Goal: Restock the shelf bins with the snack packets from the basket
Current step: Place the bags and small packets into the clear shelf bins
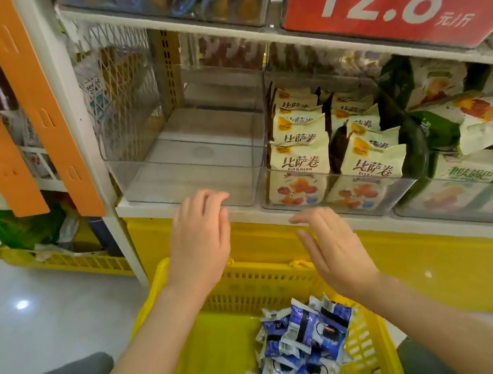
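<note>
basket (199, 359) below shelf | packets (304, 348) in basket | empty bin (185, 160) left

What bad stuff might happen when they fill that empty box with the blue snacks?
The blue packets are heaped loose in the yellow basket, so a big handful might spill onto the floor. The empty clear bin sits right beside the cream packets, so some blue ones might land in the wrong bin. The left hand and right hand hold nothing yet.
</note>
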`<act>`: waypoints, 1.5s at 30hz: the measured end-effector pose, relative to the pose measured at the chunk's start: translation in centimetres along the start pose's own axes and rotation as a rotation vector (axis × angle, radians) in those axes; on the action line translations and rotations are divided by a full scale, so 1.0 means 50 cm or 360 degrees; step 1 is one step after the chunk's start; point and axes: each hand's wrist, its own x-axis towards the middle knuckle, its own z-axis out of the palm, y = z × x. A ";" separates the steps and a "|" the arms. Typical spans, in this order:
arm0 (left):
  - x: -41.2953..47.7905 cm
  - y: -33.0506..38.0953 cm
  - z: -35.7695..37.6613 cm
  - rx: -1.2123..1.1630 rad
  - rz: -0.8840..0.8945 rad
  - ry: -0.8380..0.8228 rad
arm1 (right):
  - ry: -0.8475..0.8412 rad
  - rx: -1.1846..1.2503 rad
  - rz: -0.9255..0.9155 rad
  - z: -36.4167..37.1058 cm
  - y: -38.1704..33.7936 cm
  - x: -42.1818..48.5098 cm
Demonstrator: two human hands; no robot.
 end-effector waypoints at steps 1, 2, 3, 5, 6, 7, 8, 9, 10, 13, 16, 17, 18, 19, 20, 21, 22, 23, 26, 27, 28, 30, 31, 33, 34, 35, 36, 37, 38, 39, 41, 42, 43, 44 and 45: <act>-0.032 -0.019 0.007 0.0025 -0.0111 -0.0023 | -0.0099 -0.0001 0.0051 0.026 0.007 -0.036; -0.066 -0.042 0.016 0.0073 -0.0241 -0.0075 | -0.0223 -0.0003 0.0122 0.055 0.015 -0.068; -0.100 -0.067 0.024 0.0131 -0.0382 -0.0160 | -0.0364 -0.0007 0.0206 0.086 0.027 -0.096; -0.163 -0.120 0.039 0.0218 -0.0678 -0.0374 | -0.0663 -0.0040 0.0391 0.152 0.058 -0.146; -0.191 -0.146 0.043 0.0239 -0.0826 -0.0480 | -0.0796 -0.0065 0.0484 0.183 0.075 -0.168; -0.217 -0.169 0.045 0.0242 -0.0958 -0.0574 | -0.0907 -0.0083 0.0573 0.210 0.090 -0.184; -0.240 -0.191 0.046 0.0221 -0.1075 -0.0651 | -0.1000 -0.0091 0.0656 0.234 0.102 -0.197; -0.261 -0.209 0.047 0.0172 -0.1178 -0.0702 | -0.1089 -0.0093 0.0744 0.255 0.112 -0.207; -0.279 -0.223 0.049 0.0110 -0.1258 -0.0738 | -0.1178 -0.0095 0.0825 0.273 0.122 -0.214; -0.313 -0.243 0.055 -0.0026 -0.1282 -0.0808 | -0.1428 -0.0244 0.0878 0.310 0.141 -0.232; -0.320 -0.251 0.063 -0.0075 -0.1274 -0.0710 | -0.1453 -0.0347 0.0840 0.332 0.148 -0.233; -0.321 -0.253 0.065 -0.0066 -0.1271 -0.0682 | -0.1438 -0.0330 0.0848 0.336 0.148 -0.232; -0.322 -0.254 0.068 -0.0043 -0.1266 -0.0670 | -0.1429 -0.0310 0.0846 0.338 0.147 -0.230; -0.323 -0.254 0.069 -0.0021 -0.1261 -0.0671 | -0.1426 -0.0288 0.0844 0.337 0.146 -0.229; -0.324 -0.254 0.070 -0.0006 -0.1263 -0.0677 | -0.1426 -0.0261 0.0850 0.336 0.144 -0.225; -0.323 -0.253 0.070 0.0005 -0.1275 -0.0694 | -0.1422 -0.0234 0.0857 0.332 0.141 -0.220; -0.321 -0.251 0.070 0.0010 -0.1298 -0.0715 | -0.1414 -0.0214 0.0861 0.327 0.137 -0.214; -0.318 -0.249 0.069 0.0018 -0.1320 -0.0729 | -0.1389 -0.0202 0.0856 0.322 0.132 -0.207; -0.311 -0.233 0.063 0.0212 -0.1190 -0.0656 | -0.1165 -0.0105 0.0788 0.301 0.099 -0.175; -0.309 -0.220 0.063 0.0282 -0.1108 -0.0607 | -0.1040 -0.0032 0.0750 0.292 0.081 -0.164; -0.306 -0.204 0.064 0.0308 -0.1029 -0.0551 | -0.0903 0.0052 0.0704 0.284 0.060 -0.153; -0.302 -0.160 0.076 0.0183 -0.1011 -0.0540 | -0.0657 0.0215 0.0630 0.269 0.010 -0.136; -0.298 -0.134 0.083 -0.0066 -0.1157 -0.0620 | -0.0560 0.0280 0.0591 0.262 -0.017 -0.131; -0.290 -0.082 0.089 -0.0821 -0.1637 -0.0866 | -0.0426 0.0354 0.0436 0.247 -0.069 -0.132; -0.289 -0.060 0.093 -0.1190 -0.1854 -0.0943 | -0.0409 0.0353 0.0298 0.238 -0.089 -0.138; -0.295 -0.046 0.098 -0.1482 -0.2006 -0.0948 | -0.0458 0.0330 0.0138 0.230 -0.105 -0.147; -0.302 -0.038 0.103 -0.1733 -0.2128 -0.0892 | -0.0546 0.0301 -0.0015 0.223 -0.114 -0.158; -0.309 -0.033 0.105 -0.1932 -0.2234 -0.0813 | -0.0642 0.0282 -0.0126 0.216 -0.120 -0.169; -0.315 -0.032 0.105 -0.2076 -0.2331 -0.0737 | -0.0725 0.0278 -0.0202 0.209 -0.123 -0.180; -0.320 -0.034 0.105 -0.2155 -0.2376 -0.0682 | -0.0788 0.0294 -0.0268 0.204 -0.123 -0.190; -0.323 -0.038 0.104 -0.2143 -0.2296 -0.0639 | -0.0895 0.0385 -0.0384 0.194 -0.119 -0.206; -0.324 -0.039 0.102 -0.2099 -0.2247 -0.0603 | -0.0937 0.0449 -0.0395 0.189 -0.116 -0.210; -0.326 -0.040 0.101 -0.2063 -0.2222 -0.0570 | -0.0965 0.0500 -0.0344 0.186 -0.110 -0.210; -0.326 -0.040 0.099 -0.2043 -0.2218 -0.0540 | -0.0953 0.0518 -0.0232 0.184 -0.100 -0.208; -0.326 -0.040 0.096 -0.2028 -0.2210 -0.0525 | -0.0890 0.0501 -0.0071 0.185 -0.084 -0.206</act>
